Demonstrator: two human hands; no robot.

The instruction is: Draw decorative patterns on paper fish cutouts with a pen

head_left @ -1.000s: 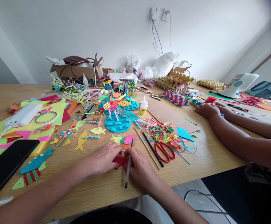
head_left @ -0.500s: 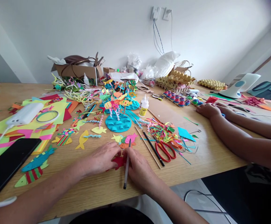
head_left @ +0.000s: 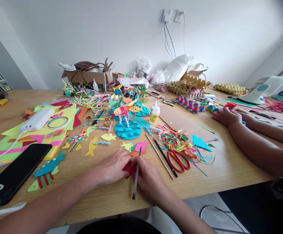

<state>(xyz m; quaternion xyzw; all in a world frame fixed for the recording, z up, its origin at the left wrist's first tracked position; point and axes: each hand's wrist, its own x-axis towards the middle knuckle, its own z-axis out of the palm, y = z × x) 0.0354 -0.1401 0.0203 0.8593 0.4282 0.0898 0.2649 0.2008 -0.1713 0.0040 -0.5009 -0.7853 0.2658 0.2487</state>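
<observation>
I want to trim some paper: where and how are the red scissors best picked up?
Probably by the red handles, from the near right side: they lie uncovered at the near end, while the far end runs among paper scraps and a black pencil lies close on the left.

Black phone lying flat, cardboard box near the wall, stacked egg cartons, outlets with hanging cables

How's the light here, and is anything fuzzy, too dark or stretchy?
In the head view, soft pale light covers the wall; in that same view, the black phone shows hardly any detail and the top right corner goes black; in the head view, the pen in the right hand looks clear, but the distant white bag looks softer; the head view seems stretched towards its sides.
</observation>
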